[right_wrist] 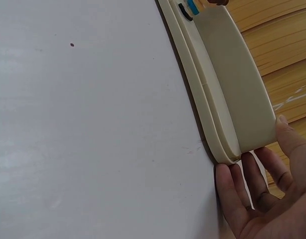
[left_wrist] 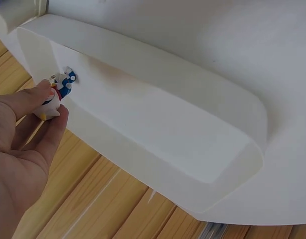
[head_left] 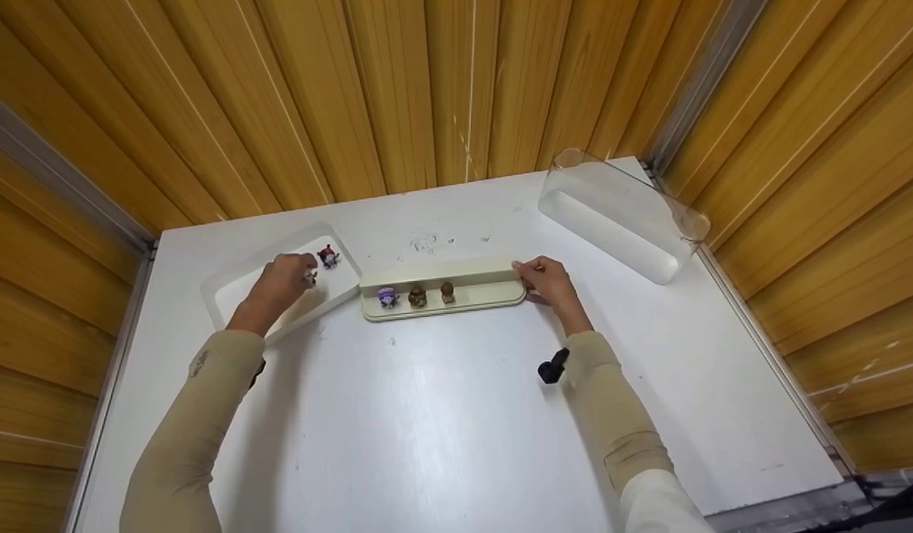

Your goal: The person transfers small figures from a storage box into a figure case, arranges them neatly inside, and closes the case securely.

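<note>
Held fig. (left_wrist: 51,108) mostly wht, stand (head_left: 486,297) cream, walls (head_left: 404,96) yel.-brn (wood-grain).

Student: How is the head view lit?

Teacher: Fairly evenly, apparently from above. A glare marks the near middle of the counter (head_left: 419,414), and a broad, soft shadow lies to the right of the left sleeve (head_left: 181,433). White streaks shine on the wall panels (head_left: 856,259), which fan outward toward the frame edges; the figurines (head_left: 417,297) show little detail.

Student: And the wrist views?

Teacher: The left is dimmer and greyer, with soft shading beside and within the white tray (left_wrist: 158,67). In the right, dark shadow follows the near edge of the cream base (right_wrist: 242,89).
</note>
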The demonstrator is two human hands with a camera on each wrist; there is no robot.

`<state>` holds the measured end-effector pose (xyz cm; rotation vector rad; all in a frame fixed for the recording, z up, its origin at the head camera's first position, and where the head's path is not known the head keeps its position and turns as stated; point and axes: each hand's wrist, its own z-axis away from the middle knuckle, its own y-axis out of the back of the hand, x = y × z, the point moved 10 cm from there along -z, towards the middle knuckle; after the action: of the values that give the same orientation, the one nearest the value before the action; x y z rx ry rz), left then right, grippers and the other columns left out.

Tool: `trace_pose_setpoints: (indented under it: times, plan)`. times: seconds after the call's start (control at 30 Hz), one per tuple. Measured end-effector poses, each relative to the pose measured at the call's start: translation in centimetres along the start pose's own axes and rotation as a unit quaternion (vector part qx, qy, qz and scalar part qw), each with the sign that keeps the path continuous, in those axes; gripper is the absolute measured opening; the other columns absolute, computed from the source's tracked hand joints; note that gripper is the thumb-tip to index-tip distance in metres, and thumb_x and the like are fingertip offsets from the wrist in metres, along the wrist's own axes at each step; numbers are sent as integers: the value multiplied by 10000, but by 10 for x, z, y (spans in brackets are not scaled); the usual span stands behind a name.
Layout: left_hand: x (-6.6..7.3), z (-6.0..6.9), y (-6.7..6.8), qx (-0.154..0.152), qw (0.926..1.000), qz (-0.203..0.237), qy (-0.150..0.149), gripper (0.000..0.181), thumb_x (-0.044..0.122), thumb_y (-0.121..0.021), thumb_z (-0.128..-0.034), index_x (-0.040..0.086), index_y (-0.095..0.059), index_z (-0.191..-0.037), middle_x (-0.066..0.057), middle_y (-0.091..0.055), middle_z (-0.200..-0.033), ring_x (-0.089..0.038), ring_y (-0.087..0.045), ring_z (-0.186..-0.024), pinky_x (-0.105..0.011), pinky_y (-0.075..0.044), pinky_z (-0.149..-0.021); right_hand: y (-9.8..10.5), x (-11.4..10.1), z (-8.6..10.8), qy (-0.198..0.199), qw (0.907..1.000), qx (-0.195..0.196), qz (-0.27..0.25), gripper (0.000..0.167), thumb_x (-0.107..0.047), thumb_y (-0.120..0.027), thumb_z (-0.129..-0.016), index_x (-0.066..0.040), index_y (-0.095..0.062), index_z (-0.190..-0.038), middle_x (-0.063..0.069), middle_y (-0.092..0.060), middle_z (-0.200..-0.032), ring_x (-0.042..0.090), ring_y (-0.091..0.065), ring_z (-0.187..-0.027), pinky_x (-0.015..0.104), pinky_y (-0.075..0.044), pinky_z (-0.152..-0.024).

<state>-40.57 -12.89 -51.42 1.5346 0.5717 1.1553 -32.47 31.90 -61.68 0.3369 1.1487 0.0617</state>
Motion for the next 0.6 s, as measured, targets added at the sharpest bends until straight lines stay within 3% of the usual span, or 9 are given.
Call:
trace_pose_setpoints:
  times: [0.27,0.43,0.6]
  plan:
    - [23,1,9,205,9996,13,-194,145,-83,-685,-907,-25,-701,-1038,-220,-694,-978,-322,-651,-903,-491,-548,-763,0,-1,2,5,10000,-9,-72,384,-427,-682,-970,-76,-626,-1115,104,-687,-1074,158,-670,-922,304,-602,-788]
    - [35,2,10,194,9994,-15,-292,160,-61,-711,-902,-16,-702,-1055,-217,-690,-991,-308,-648,-898,-488,-556,-767,1,-2,2,13,9999,-15,-112,383,-436,-690,-962,-83,-624,-1094,111,-691,-1081,168,-671,-924,303,-601,-779]
    - [39,5,10,182,9993,-31,-321,207,-62,-716,-898,-22,-703,-1101,-228,-693,-1015,-317,-657,-920,-493,-561,-785,0,-2,2,20,10000,-13,-54,373,-432,-692,-961,-85,-626,-1081,105,-692,-1067,165,-674,-914,300,-602,-769]
